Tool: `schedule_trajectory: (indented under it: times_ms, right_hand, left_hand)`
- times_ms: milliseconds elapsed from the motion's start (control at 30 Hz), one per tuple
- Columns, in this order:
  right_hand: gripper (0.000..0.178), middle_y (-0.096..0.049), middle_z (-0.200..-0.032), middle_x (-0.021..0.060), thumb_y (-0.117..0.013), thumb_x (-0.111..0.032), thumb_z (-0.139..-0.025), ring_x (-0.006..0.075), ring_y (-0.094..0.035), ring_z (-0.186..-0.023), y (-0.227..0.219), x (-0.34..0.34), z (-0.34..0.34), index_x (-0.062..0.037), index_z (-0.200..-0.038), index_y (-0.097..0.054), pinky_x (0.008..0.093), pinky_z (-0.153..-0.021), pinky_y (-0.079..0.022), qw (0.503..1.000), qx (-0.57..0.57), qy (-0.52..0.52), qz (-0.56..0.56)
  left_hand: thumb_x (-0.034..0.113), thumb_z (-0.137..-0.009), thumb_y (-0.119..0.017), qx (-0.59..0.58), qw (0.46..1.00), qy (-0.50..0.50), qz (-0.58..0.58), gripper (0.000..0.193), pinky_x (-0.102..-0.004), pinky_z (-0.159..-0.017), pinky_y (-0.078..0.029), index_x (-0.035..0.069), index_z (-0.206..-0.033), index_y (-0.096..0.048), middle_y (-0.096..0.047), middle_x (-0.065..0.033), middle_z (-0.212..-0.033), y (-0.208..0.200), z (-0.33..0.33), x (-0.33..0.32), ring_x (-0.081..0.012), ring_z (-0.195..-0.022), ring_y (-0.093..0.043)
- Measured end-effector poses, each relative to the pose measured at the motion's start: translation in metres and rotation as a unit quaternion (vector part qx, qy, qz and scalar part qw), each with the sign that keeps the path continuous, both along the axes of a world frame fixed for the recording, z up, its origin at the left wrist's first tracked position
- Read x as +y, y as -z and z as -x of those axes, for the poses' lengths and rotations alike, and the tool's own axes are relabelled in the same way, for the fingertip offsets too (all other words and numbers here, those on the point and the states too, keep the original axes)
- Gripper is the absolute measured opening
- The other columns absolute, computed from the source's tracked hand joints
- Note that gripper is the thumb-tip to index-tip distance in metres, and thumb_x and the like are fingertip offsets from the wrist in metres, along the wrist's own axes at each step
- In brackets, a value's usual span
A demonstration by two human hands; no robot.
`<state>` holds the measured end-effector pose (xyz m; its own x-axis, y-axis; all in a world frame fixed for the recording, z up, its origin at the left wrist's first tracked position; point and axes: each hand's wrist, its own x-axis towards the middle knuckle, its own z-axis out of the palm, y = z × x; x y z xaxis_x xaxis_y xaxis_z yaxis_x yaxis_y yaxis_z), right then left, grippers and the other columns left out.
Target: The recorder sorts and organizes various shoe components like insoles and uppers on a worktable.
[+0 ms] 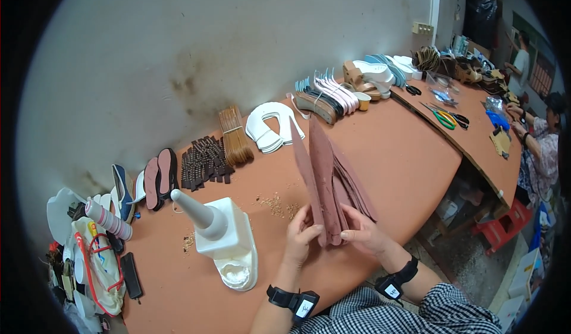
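Observation:
Upright in both my hands is a fanned stack of long, thin, mauve-brown shoe-sole-shaped sheets [324, 173], its lower ends gripped just above the table's near edge. My left hand [302, 234] pinches the bottom of the left sheets, the thumb in front. With thumb and fingers closed, my right hand [364, 234] grips the lower right side of the stack. One sheet leans apart at the left, and several more spread to the right. Left of my hands stands a white glue pot [223, 233] with a grey cone on top and white residue in its front cup.
Along the wall lie white U-shaped pieces [267, 126], a brown strip bundle [233, 136], dark woven strips [205, 163], pink-lined soles [159, 176] and wedge heels [357, 79]. Crumbs [276, 206] dot the orange table [404, 173]. Scissors [443, 119] and a co-worker [538, 138] are at right.

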<state>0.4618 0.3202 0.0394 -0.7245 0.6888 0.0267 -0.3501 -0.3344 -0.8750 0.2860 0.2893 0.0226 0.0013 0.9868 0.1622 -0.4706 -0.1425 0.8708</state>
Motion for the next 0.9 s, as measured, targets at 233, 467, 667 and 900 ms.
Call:
schedule_trajectory:
  times_ms: [233, 467, 667, 900]
  right_hand:
    - [0.073, -0.036, -0.13, 0.0099, -0.061, -0.001, -0.077, 0.0195, -0.041, -0.116, 0.012, 0.002, 0.017, -0.0017, -0.136, -0.018, 0.0335, -0.094, -0.039, 0.998, 0.059, 0.029, -0.002]
    - [0.075, -0.038, -0.127, 0.0075, -0.061, 0.003, -0.076, 0.0177, -0.041, -0.114, 0.02, -0.001, 0.029, -0.0048, -0.137, -0.019, 0.0303, -0.096, -0.035, 0.996, 0.007, 0.043, -0.076]
    - [0.075, -0.036, -0.13, 0.008, -0.064, -0.005, -0.078, 0.0188, -0.039, -0.117, 0.02, 0.01, 0.029, -0.0043, -0.137, -0.019, 0.0332, -0.097, -0.035, 0.994, 0.027, 0.0, -0.107]
    - [0.075, -0.033, -0.132, 0.0081, -0.064, -0.007, -0.077, 0.0188, -0.039, -0.117, 0.02, 0.017, 0.022, -0.0038, -0.137, -0.019, 0.0326, -0.096, -0.036, 0.997, 0.071, -0.011, -0.002]
  left_hand:
    - [0.01, -0.076, -0.057, 0.0, 0.999, -0.026, 0.021, 0.06, -0.0323, -0.094, -0.037, -0.006, -0.128, -0.03, -0.045, -0.0158, -0.122, 0.001, -0.008, 0.002, -0.0221, -0.11, -0.046]
    - [0.012, -0.075, -0.066, 0.068, 0.994, -0.081, 0.017, 0.065, -0.0335, -0.09, -0.042, -0.004, -0.127, -0.029, -0.046, -0.0162, -0.117, 0.004, -0.01, 0.003, -0.0226, -0.107, -0.048]
    - [0.005, -0.074, -0.057, -0.002, 0.995, -0.092, 0.031, 0.058, -0.0344, -0.091, -0.041, -0.005, -0.126, -0.031, -0.048, -0.0158, -0.116, 0.005, 0.0, 0.004, -0.0225, -0.104, -0.05]
    - [0.003, -0.076, -0.044, -0.128, 0.99, -0.05, 0.038, 0.051, -0.0311, -0.094, -0.038, -0.007, -0.125, -0.033, -0.049, -0.0148, -0.118, 0.002, 0.008, 0.006, -0.021, -0.107, -0.05]
